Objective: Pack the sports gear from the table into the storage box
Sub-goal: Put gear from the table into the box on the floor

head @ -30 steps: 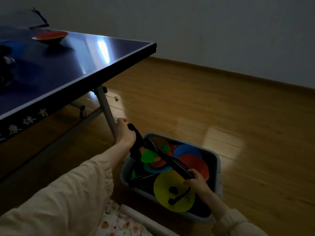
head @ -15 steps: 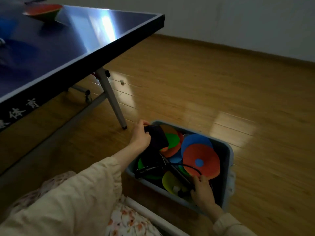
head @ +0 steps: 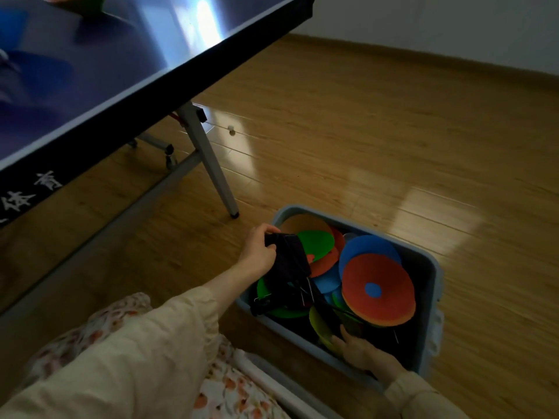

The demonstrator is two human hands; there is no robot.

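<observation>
We see a grey-blue storage box (head: 429, 285) standing on the wooden floor (head: 363, 131), just beside the foot of a metal table leg (head: 208, 164). The box holds a loose heap of flat coloured discs: a large orange disc with a blue centre (head: 378, 290) lies tilted on top toward the right side, a blue disc (head: 367, 247) shows behind it, a green disc (head: 316, 244) sits toward the far left corner with a tan disc (head: 305, 225) at the back, and a yellow disc (head: 320, 326) lies low near the front wall. More green shows at the left wall, under the dark gear.

Our left hand (head: 260, 251) curls its fingers round a bundle of black net and metal frame (head: 290, 267), which rests over the left part of the box, partly inside it. Our right hand (head: 355, 347) reaches down into the front right of the box, fingers among the discs near the yellow one; we cannot tell whether it grips anything there.

The blue table (head: 106, 55) fills the upper left, and an orange and green bowl-shaped item (head: 75, 0) sits on it at the top edge. White Chinese characters (head: 30, 192) are printed on the table's black side rail; the two clearest read 体育.
</observation>
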